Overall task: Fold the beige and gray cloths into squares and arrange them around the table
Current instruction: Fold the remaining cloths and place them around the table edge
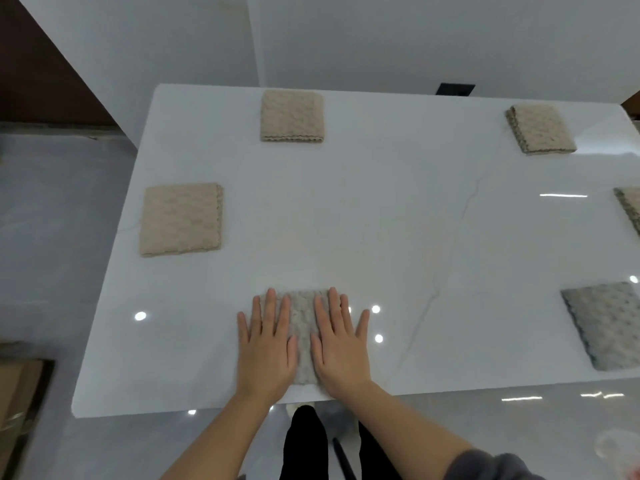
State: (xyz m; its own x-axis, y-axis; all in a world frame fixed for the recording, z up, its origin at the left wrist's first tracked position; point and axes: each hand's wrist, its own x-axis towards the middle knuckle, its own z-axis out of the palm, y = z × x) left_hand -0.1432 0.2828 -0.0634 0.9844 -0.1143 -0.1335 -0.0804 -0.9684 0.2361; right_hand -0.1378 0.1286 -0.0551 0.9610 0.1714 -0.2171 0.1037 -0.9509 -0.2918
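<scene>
Head view: pressing down on folded cloth [302, 327] with left hand [266, 351] and right hand [341, 348], both flat, fingers spread, side by side. Sits at near edge of table [381, 220], left of middle. Elsewhere, folded and well apart: beige cloth [292, 116] at far edge, beige cloth [180, 220] at left edge, beige cloth [540, 129] at far right corner, beige cloth [630, 209] at right edge, cut by frame, 1 gray cloth [604, 323] near right end of near edge.

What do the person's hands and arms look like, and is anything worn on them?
Both the left hand and the right hand are bare: no gloves, rings or watch show. The left forearm is uncovered as far as the frame edge. On the right arm a dark gray sleeve begins near the elbow.
</scene>
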